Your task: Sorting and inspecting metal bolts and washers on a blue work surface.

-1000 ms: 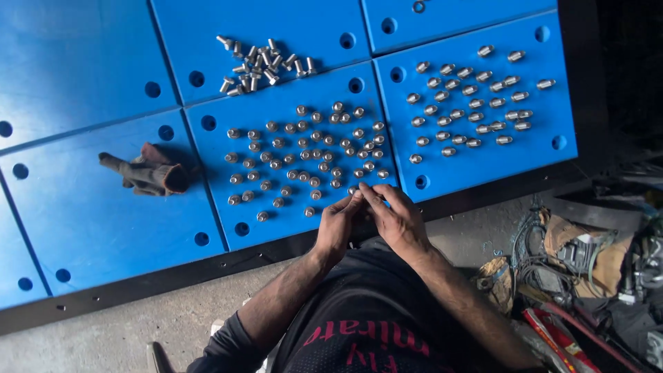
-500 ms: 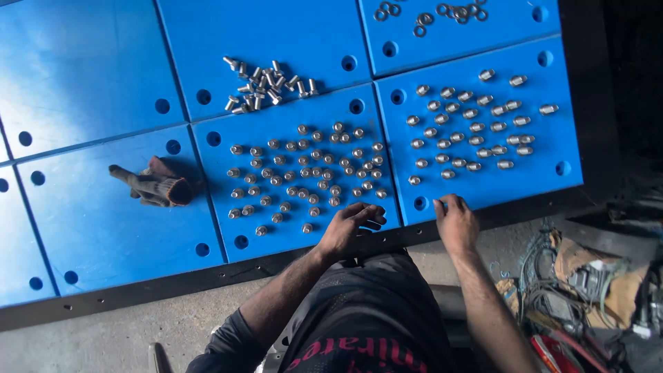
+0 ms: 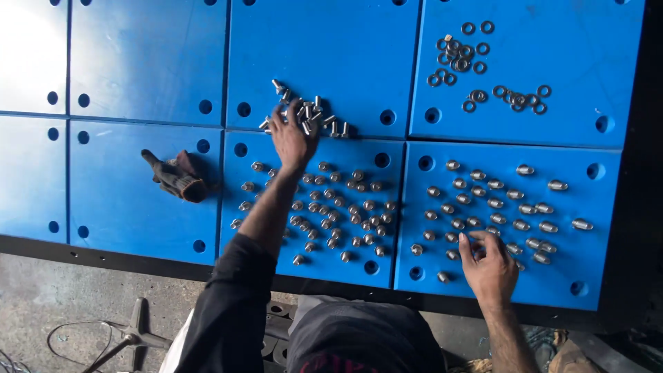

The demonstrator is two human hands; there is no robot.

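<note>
Left hand (image 3: pixel 293 135) up at centre frame, fingers spread loosely over the heap of loose bolts (image 3: pixel 311 116), hold on any bolt impossible to tell. Right hand (image 3: pixel 489 262) at lower right, fingers curled open among assembled bolts (image 3: pixel 497 204) on a blue panel (image 3: pixel 594 276). Washers (image 3: pixel 476 69) at upper right, worn glove (image 3: pixel 176 178) at left.

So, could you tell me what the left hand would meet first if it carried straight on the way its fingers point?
The left hand already reaches the loose heap of bolts; those come first, it seems.
</note>
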